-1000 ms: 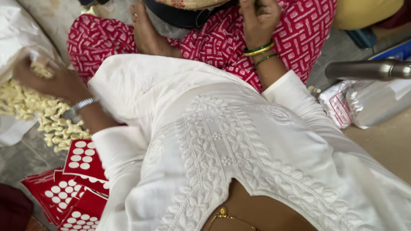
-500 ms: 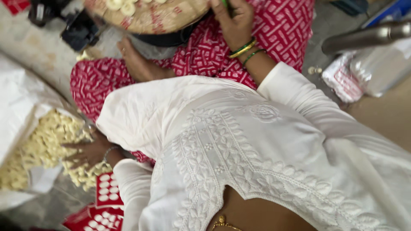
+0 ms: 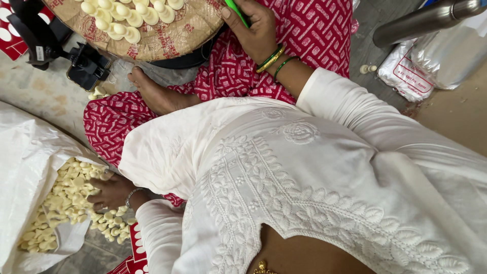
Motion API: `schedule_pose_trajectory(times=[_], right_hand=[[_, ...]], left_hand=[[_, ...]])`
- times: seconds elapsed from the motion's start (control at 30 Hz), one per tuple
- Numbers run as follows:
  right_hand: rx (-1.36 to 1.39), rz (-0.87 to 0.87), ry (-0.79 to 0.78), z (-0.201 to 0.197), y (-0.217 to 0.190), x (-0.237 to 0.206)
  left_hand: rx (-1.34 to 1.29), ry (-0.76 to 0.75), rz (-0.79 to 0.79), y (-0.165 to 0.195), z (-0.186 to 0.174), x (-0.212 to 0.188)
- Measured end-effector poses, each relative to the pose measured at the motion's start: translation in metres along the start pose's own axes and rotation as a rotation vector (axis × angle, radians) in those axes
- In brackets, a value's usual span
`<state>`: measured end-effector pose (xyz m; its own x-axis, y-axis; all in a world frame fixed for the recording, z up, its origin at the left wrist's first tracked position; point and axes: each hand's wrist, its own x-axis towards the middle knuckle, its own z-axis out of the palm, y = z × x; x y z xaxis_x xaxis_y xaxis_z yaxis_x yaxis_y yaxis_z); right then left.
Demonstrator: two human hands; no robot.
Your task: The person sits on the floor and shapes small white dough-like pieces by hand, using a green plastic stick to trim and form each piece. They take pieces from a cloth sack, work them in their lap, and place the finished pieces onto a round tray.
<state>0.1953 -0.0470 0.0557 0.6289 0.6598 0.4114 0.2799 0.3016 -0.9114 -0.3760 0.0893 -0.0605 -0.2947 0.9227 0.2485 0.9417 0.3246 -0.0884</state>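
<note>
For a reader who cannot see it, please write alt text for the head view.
Seen from above, a seated person's left hand reaches into small cream pieces spilling from a white sack. The right hand holds a green tool beside a round tray of similar pieces.

Your left hand point(image 3: 112, 192) rests in the cream pieces point(image 3: 63, 200) spilling from the white sack point(image 3: 25, 167), while your right hand point(image 3: 256, 28) grips a green tool point(image 3: 236, 11) beside the round tray point(image 3: 167, 35).

Small cream-coloured plastic pieces point(image 3: 61, 203) lie heaped loosely at the lower left of the frame, spilling from an open white sack point(image 3: 25, 167) — some scattered onto the floor beside it. A thin green tool point(image 3: 236, 11) stands tilted at top centre — only partly visible.
</note>
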Motion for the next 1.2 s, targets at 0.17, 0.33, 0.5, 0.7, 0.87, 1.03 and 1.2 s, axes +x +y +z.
schedule_pose_trajectory(times=[0.17,0.33,0.5,0.7,0.87,1.03,1.2], right_hand=[[-0.058,-0.067,0.012,0.006,-0.005,0.004],[-0.056,-0.006,0.019,0.010,-0.009,0.011],[-0.023,-0.025,0.013,0.014,-0.017,0.018],[0.034,0.008,0.034,0.019,-0.012,0.017],[0.148,0.048,0.104,0.005,0.031,0.011],[0.203,0.088,0.085,-0.019,0.057,0.004],[0.263,0.066,0.017,-0.038,0.042,-0.001]], left_hand=[[-0.005,0.014,0.005,0.010,-0.007,0.008],[-0.117,-0.118,-0.076,0.016,-0.024,0.016],[-0.334,-0.169,-0.051,0.014,-0.040,0.025],[-0.691,-0.119,-0.250,0.014,-0.053,0.036],[-1.150,-0.038,-0.708,0.013,-0.052,0.038],[-1.966,-0.060,-0.819,0.000,-0.063,0.036],[-2.548,-0.564,-0.336,0.027,-0.095,0.016]])
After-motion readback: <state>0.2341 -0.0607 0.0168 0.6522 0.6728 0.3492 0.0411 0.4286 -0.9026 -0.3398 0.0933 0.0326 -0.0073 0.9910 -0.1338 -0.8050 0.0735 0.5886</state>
